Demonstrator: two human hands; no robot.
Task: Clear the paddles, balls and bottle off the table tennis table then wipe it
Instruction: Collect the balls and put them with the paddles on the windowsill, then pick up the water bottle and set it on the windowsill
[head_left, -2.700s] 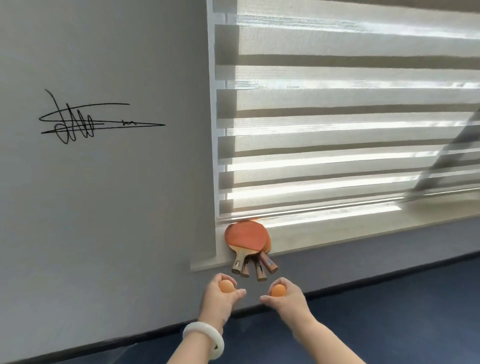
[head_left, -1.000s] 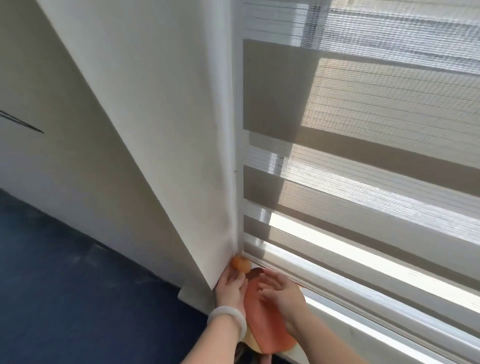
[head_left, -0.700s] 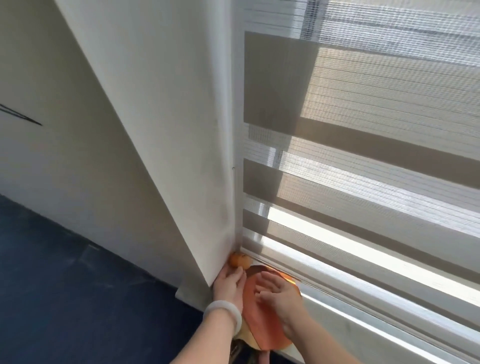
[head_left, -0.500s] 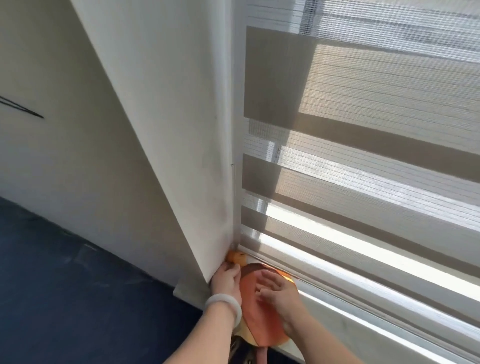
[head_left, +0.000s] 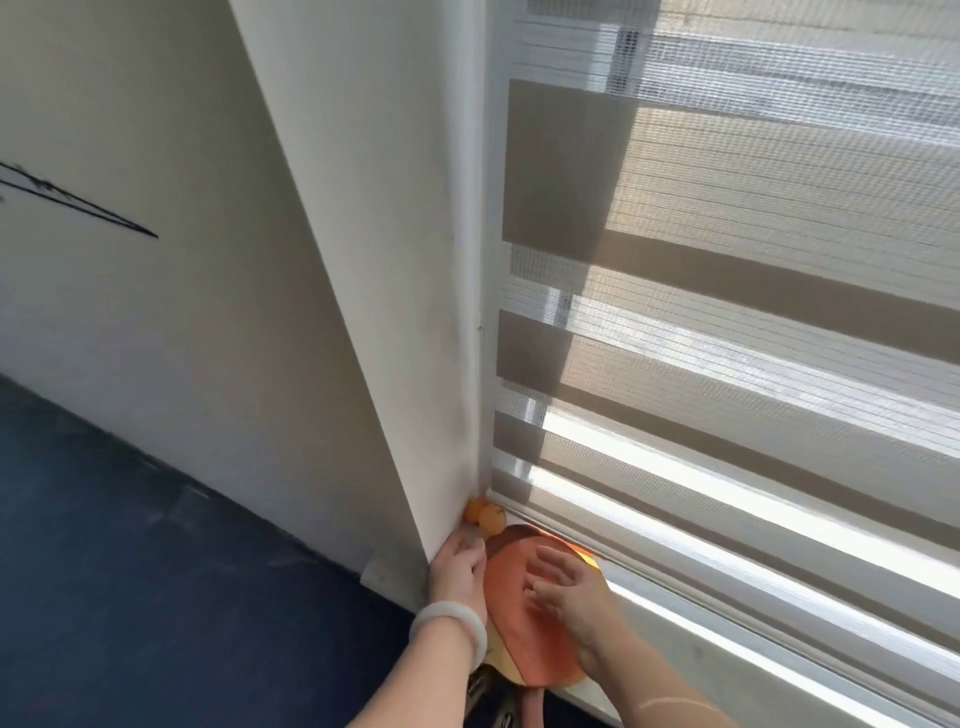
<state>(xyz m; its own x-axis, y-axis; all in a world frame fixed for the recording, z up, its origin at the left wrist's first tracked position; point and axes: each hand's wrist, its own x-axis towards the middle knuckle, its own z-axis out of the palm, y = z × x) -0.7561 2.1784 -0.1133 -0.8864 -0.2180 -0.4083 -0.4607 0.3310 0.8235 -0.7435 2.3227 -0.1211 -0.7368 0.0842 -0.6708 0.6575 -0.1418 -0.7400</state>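
Observation:
Two orange balls (head_left: 485, 514) lie side by side in the corner where the wall meets the window. Just below them, a stack of red paddles (head_left: 519, 629) rests on the window sill (head_left: 382, 574), handles pointing toward me over its edge. My left hand (head_left: 460, 571), with a white bangle on the wrist, sits at the wall edge just short of the balls, fingers relaxed and holding nothing. My right hand (head_left: 566, 587) hovers over or rests on the top paddle's face with its fingers spread. No bottle or table is in view.
Striped roller blinds (head_left: 727, 364) hang over the window on the right, their bottom rail just behind the paddles. A white wall return (head_left: 389, 312) boxes in the corner on the left. Dark blue floor (head_left: 156, 571) lies below.
Each hand held an orange ball 2.7 s ago; both balls now lie in the sill corner. My left hand has drawn back a little from them, and my right hand's fingers have spread.

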